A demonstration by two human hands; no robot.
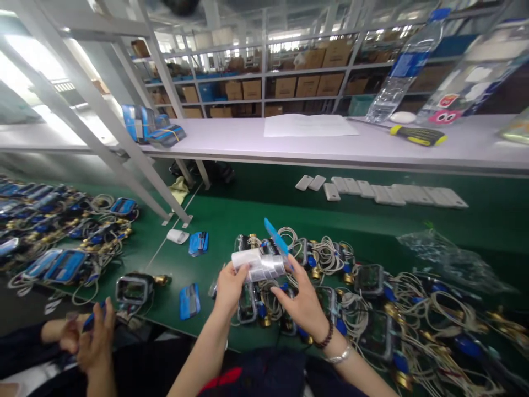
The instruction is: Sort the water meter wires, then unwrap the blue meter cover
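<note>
Gripping a clear plastic sleeve (pixel 259 266) between them, the left hand (pixel 230 286) and right hand (pixel 303 303) hold it above wired meters (pixel 330 259) on the near green bench (pixel 231 215).

Green workbench (pixel 231 215), white shelf (pixel 248 138), box-filled racks (pixel 289 82)

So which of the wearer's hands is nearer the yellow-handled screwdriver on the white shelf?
Right. The right hand is below the screwdriver and to its left, holding a blue piece by the clear packet. The left hand grips the packet's other end, farther left.
</note>
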